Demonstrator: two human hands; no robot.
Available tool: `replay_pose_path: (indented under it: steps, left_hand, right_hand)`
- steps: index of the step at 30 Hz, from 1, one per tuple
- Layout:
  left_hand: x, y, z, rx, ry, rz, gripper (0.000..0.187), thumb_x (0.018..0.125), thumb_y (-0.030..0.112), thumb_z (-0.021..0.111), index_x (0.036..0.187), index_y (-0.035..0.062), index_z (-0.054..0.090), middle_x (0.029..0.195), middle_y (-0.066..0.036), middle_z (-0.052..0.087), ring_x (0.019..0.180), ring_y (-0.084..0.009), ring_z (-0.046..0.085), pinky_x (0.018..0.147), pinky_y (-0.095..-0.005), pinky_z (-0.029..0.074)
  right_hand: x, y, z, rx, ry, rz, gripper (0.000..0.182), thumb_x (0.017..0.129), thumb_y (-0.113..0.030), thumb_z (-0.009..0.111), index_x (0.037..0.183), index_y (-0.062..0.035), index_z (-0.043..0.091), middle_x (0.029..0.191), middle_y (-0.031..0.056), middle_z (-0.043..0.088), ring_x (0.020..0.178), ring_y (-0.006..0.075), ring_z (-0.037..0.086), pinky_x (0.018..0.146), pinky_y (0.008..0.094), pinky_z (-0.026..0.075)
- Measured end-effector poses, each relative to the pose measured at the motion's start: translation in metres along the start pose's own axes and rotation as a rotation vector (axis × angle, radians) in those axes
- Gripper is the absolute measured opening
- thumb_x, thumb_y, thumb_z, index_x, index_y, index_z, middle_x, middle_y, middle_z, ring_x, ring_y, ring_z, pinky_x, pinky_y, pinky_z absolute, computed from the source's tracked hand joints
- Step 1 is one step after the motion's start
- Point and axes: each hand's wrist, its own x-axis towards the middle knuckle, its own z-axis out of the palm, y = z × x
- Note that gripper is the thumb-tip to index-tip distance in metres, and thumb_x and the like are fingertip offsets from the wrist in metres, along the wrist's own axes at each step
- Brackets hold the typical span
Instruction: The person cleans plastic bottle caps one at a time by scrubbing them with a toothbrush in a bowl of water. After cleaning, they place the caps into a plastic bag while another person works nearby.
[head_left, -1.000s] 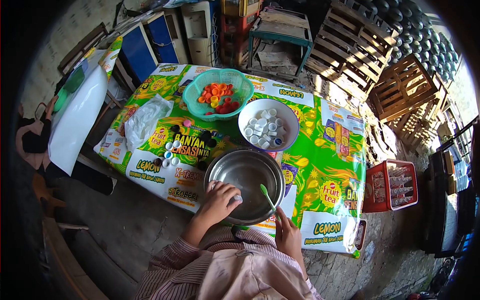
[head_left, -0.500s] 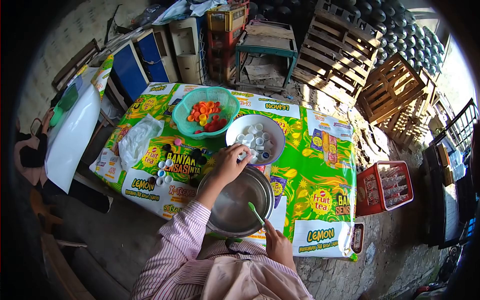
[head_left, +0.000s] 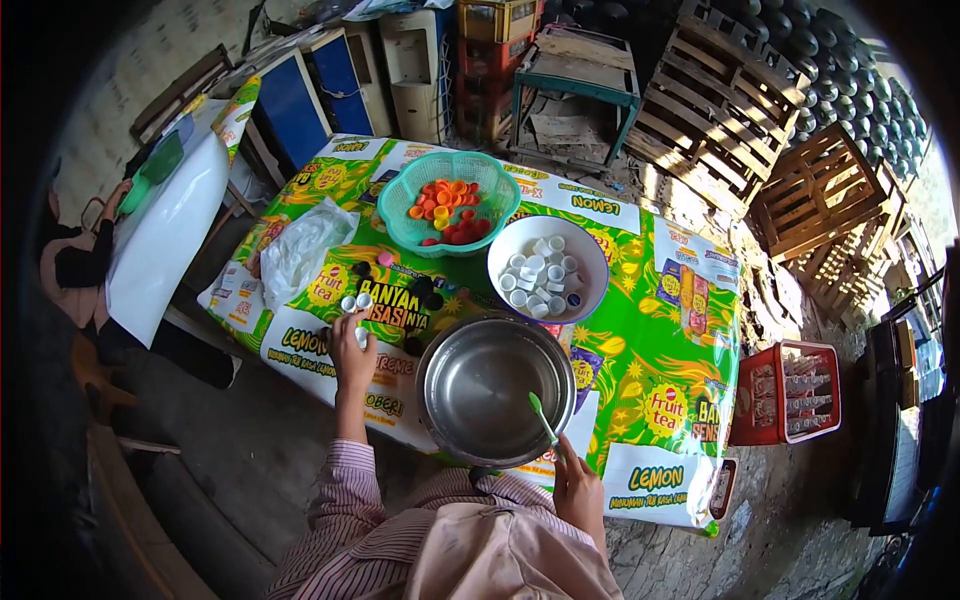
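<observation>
My left hand [head_left: 352, 362] is down on the table's left part, its fingers curled over white bottle caps, one showing by the thumb; how many it holds is hidden. Two white bottle caps [head_left: 355, 302] lie just beyond its fingertips. Closed around the handle of a green-tipped toothbrush [head_left: 542, 416], my right hand [head_left: 578, 488] rests by the near right rim of a steel basin [head_left: 430, 425]. The brush head points over the basin. Behind it, a white bowl [head_left: 592, 240] contains several white caps [head_left: 540, 278].
A mint-green basket [head_left: 395, 205] holds orange, red and yellow caps. Black caps [head_left: 425, 290] and a pink cap [head_left: 386, 259] lie near a plastic bag [head_left: 305, 240]. A red crate [head_left: 765, 400] stands right of the table, pallets [head_left: 700, 110] behind. Another person's hand [head_left: 118, 197] shows far left.
My left hand has moved from the white bowl back to the caps at the left. My right hand still grips the toothbrush by the basin. The view has shifted slightly.
</observation>
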Motion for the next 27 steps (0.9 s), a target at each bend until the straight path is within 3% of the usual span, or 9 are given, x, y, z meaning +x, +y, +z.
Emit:
replay_pose_path:
  steps: [4,7,14,15,18,22,24,26,27]
  left_hand:
    - [-0.014,-0.021,-0.014,0.164,0.004,-0.195,0.034,0.069,0.012,0.065,0.102,0.0158,0.058,0.108,-0.007,0.049,0.106,-0.0278,0.045,0.089,-0.0430,0.034]
    - [-0.019,-0.021,-0.015,0.188,-0.135,-0.215,0.032,0.068,0.019,0.067,0.099,0.0187,0.059,0.112,-0.005,0.046,0.108,-0.0263,0.041,0.089,-0.0447,0.031]
    - [-0.027,-0.030,0.012,0.230,-0.155,-0.174,0.015,0.070,0.016,0.069,0.083,0.0172,0.063,0.111,-0.005,0.046,0.108,-0.0279,0.039,0.090,-0.0438,0.030]
    - [-0.027,-0.029,0.012,0.184,-0.137,-0.158,0.013,0.071,0.014,0.069,0.081,0.0161,0.062,0.110,-0.004,0.046,0.108,-0.0281,0.039,0.091,-0.0435,0.031]
    - [-0.020,-0.029,0.010,0.117,-0.093,-0.028,0.010,0.073,0.013,0.066,0.081,0.0127,0.059,0.102,-0.002,0.053,0.102,-0.0266,0.045,0.087,-0.0423,0.033]
    - [-0.007,-0.004,-0.009,-0.258,-0.134,0.082,0.006,0.080,0.010,0.059,0.086,0.0100,0.056,0.105,-0.003,0.057,0.100,-0.0250,0.051,0.083,-0.0406,0.035]
    - [-0.001,0.036,-0.035,-0.557,-0.181,0.045,0.007,0.079,0.011,0.061,0.085,0.0102,0.057,0.107,-0.003,0.058,0.102,-0.0243,0.051,0.083,-0.0381,0.036]
    - [0.003,0.060,-0.054,-0.601,-0.254,0.138,0.009,0.077,0.011,0.063,0.084,0.0106,0.058,0.107,-0.001,0.058,0.103,-0.0224,0.051,0.084,-0.0356,0.036]
    - [0.003,0.071,-0.062,-0.545,-0.296,0.226,0.009,0.076,0.012,0.065,0.082,0.0109,0.058,0.107,-0.001,0.059,0.101,-0.0220,0.052,0.085,-0.0359,0.035]
  right_hand:
    - [0.008,-0.002,-0.003,-0.039,-0.036,-0.007,0.039,0.087,-0.010,0.050,0.126,-0.0110,0.048,0.084,0.0197,0.062,0.069,0.0368,0.060,0.059,0.0437,0.046]
    - [0.009,-0.003,-0.005,-0.036,-0.037,-0.032,0.039,0.087,-0.009,0.050,0.126,-0.0098,0.048,0.084,0.0204,0.062,0.068,0.0372,0.059,0.058,0.0440,0.045]
    - [0.004,-0.007,-0.006,-0.021,-0.037,-0.057,0.039,0.086,-0.008,0.050,0.125,-0.0087,0.048,0.084,0.0207,0.062,0.070,0.0377,0.060,0.059,0.0436,0.046]
    - [0.003,-0.007,-0.006,-0.050,-0.007,-0.085,0.042,0.086,-0.009,0.053,0.127,-0.0142,0.048,0.082,0.0161,0.062,0.066,0.0336,0.061,0.057,0.0418,0.047]
    - [0.000,-0.013,-0.011,-0.024,-0.022,-0.056,0.043,0.085,-0.008,0.053,0.127,-0.0134,0.048,0.085,0.0162,0.063,0.067,0.0336,0.062,0.058,0.0422,0.048]
    - [0.004,-0.014,-0.002,0.079,0.073,-0.097,0.040,0.086,-0.005,0.050,0.126,-0.0040,0.046,0.083,0.0205,0.063,0.067,0.0346,0.062,0.059,0.0396,0.048]
    - [0.011,-0.039,0.001,0.148,0.030,0.028,0.034,0.087,-0.007,0.050,0.120,0.0010,0.048,0.079,0.0214,0.062,0.062,0.0305,0.061,0.057,0.0355,0.046]
    - [0.016,-0.056,0.015,0.370,0.022,0.161,0.028,0.088,-0.009,0.052,0.113,0.0021,0.051,0.079,0.0171,0.062,0.063,0.0213,0.059,0.059,0.0311,0.044]
    - [0.020,-0.069,0.026,0.516,0.039,0.173,0.023,0.089,-0.012,0.054,0.106,0.0028,0.051,0.077,0.0109,0.060,0.067,0.0138,0.054,0.060,0.0287,0.042]
